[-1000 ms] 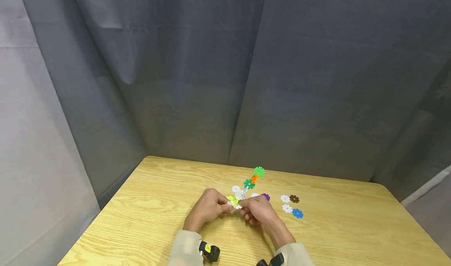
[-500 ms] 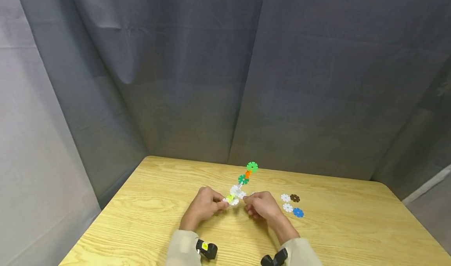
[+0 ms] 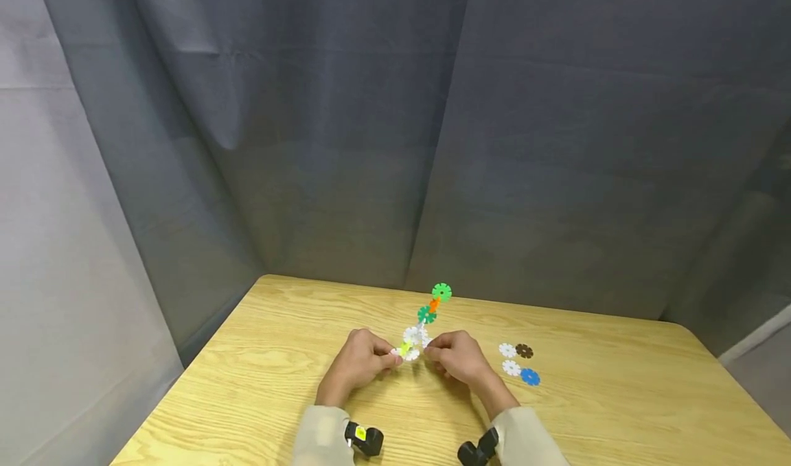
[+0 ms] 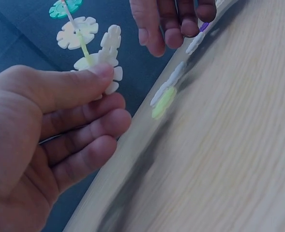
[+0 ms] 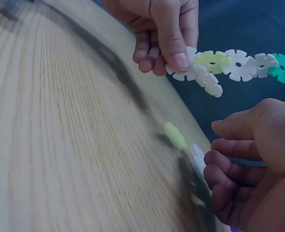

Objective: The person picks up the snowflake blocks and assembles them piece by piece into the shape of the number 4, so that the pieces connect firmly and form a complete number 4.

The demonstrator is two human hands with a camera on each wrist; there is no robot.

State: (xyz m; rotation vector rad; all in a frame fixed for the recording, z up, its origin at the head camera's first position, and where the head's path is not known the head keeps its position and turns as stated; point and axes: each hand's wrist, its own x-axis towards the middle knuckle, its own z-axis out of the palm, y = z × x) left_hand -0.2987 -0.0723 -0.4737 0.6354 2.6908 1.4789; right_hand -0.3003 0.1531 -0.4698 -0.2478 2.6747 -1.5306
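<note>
The left hand (image 3: 357, 363) pinches a white disc (image 5: 185, 76) between thumb and fingers, holding the near end of a chain of slotted discs (image 5: 233, 70) above the wooden table (image 3: 247, 383), as the right hand (image 3: 460, 359) hangs empty close by, fingers loosely curled. Clean joining likely depends on a firm pinch near the slots, without twisting the chain toward its far, bright green disc (image 3: 437, 292).

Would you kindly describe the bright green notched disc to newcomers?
Above the wooden table, the left hand pinches a chain of notched plastic discs. At its far end, past an orange disc, is the bright green disc, paler than the teal disc nearer the hand.
</note>
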